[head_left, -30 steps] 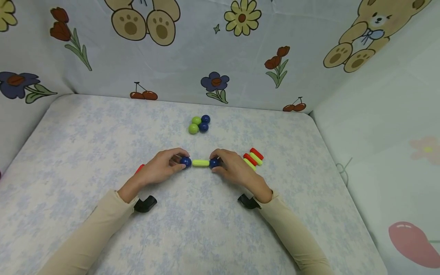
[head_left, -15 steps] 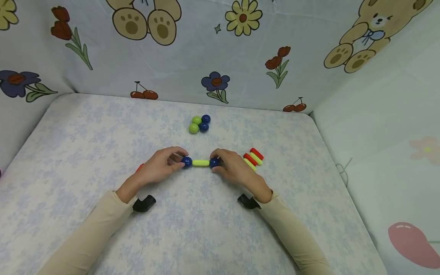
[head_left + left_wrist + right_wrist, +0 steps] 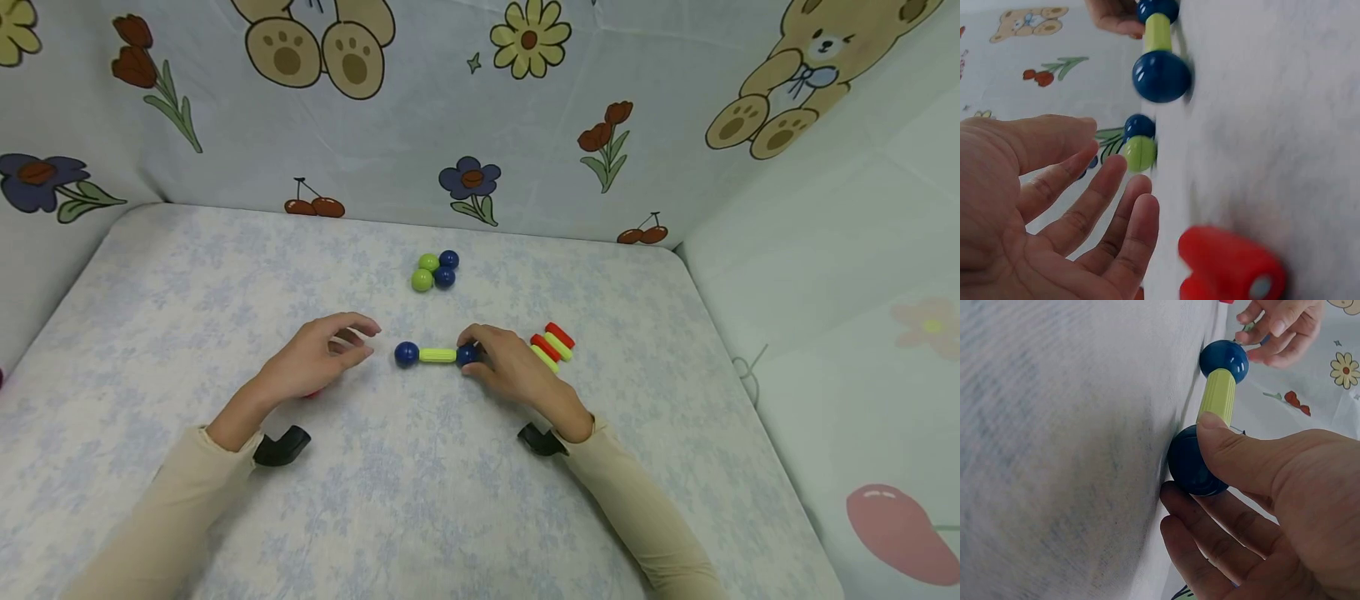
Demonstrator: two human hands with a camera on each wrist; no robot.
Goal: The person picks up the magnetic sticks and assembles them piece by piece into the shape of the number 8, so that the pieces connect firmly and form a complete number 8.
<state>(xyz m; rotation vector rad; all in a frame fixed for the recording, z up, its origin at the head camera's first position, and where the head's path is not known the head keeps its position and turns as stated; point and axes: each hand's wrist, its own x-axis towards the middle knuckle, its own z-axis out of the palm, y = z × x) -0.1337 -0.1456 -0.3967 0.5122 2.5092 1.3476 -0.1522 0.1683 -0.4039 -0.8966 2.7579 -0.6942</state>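
Note:
A ribbed yellow-green rod (image 3: 438,356) lies on the table with a dark blue ball at each end. My right hand (image 3: 517,367) grips the right blue ball (image 3: 1190,461) between thumb and fingers. At the rod's other end, the left blue ball (image 3: 407,354) sits free of any hand. My left hand (image 3: 318,354) is just left of that ball, fingers apart and loosely bent, holding nothing. Red rods (image 3: 1229,262) lie beneath the left hand, mostly hidden by it in the head view.
Behind the hands, two green balls (image 3: 422,280) and two blue balls (image 3: 445,277) sit in a cluster. Several red and yellow-green rods (image 3: 558,335) lie side by side beyond the right hand. A printed cloth wall (image 3: 390,150) rises at the table's back edge.
My left hand has let go of the left blue ball and drawn back to the left. The ball now stays against the rod's end. The right hand keeps its place.

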